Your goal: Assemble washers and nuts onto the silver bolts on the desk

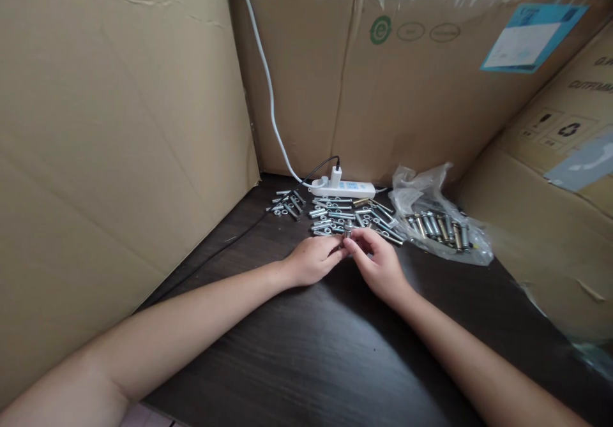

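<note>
My left hand (313,261) and my right hand (378,264) meet over the dark table. Between their fingertips stands a small metal expansion bolt (348,228), its lower part hidden by the fingers. Both hands are closed on it in a pinch. Just beyond them lie several loose bolts and sleeves (338,215) in rows, with washers and nuts among them. A smaller group of bolts and washers (288,205) lies to the left. On the right, a clear plastic bag (472,251) holds several bolts with sleeves (443,229).
A white power strip (342,189) with a plugged-in charger (336,175) lies behind the hardware. Its white cable (268,82) runs up, and a black cable (230,242) crosses the table (306,357) on the left. Cardboard boxes (306,95) wall in the back and both sides.
</note>
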A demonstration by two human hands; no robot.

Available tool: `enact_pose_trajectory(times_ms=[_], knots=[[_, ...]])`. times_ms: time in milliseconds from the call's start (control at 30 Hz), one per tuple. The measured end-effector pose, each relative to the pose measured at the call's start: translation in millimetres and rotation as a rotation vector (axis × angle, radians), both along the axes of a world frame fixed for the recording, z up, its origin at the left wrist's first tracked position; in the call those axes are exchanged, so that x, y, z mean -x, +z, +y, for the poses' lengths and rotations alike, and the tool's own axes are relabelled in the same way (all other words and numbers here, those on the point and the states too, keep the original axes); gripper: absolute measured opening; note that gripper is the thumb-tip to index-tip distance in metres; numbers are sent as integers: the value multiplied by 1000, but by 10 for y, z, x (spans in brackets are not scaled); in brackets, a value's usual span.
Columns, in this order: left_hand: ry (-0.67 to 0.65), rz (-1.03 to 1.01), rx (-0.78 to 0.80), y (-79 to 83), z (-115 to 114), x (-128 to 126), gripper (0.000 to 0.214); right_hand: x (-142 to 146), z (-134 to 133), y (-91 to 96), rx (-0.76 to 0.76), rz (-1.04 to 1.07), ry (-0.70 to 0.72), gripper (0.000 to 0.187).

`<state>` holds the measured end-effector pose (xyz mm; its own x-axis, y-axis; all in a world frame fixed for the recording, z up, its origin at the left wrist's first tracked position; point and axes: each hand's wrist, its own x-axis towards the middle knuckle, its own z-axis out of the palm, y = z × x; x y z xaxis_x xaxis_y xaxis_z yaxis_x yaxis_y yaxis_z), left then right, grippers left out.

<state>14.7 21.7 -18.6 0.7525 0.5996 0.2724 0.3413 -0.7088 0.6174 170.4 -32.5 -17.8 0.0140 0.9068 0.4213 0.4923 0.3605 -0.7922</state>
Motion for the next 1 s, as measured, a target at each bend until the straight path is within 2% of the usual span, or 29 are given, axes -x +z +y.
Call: enact_pose_trajectory(times_ms=[100, 167, 267, 367, 467, 700, 833, 933, 1000], knots=[[25, 14, 11, 19, -6, 5, 25, -132, 58, 70, 5, -83, -11, 20], [38, 21, 23, 43, -15, 11, 24, -384, 134, 131, 14, -138, -63, 19], [20, 27, 32, 71, -23, 18, 21, -967, 246, 200, 27, -338, -363, 22], [0, 28, 25, 77, -16, 16, 19, -1535, 279, 230, 165, -445, -681, 21], [-23, 33, 27, 76, -5, 9, 19, -1844, 237, 233, 247, -487, -779, 14], [15, 40, 47, 68, -25, 6, 13, -1877, 195, 181, 317, -517, -818, 18], [129, 8, 42, 48, 23, 29, 16, -1823, 206, 147, 344, -573, -857, 24], [214, -41, -28, 34, 137, 69, 21, -1813, 202, 124, 383, -667, -886, 29], [259, -48, -83, 24, 233, 104, 20, -1814, 199, 118, 348, -699, -867, 30]])
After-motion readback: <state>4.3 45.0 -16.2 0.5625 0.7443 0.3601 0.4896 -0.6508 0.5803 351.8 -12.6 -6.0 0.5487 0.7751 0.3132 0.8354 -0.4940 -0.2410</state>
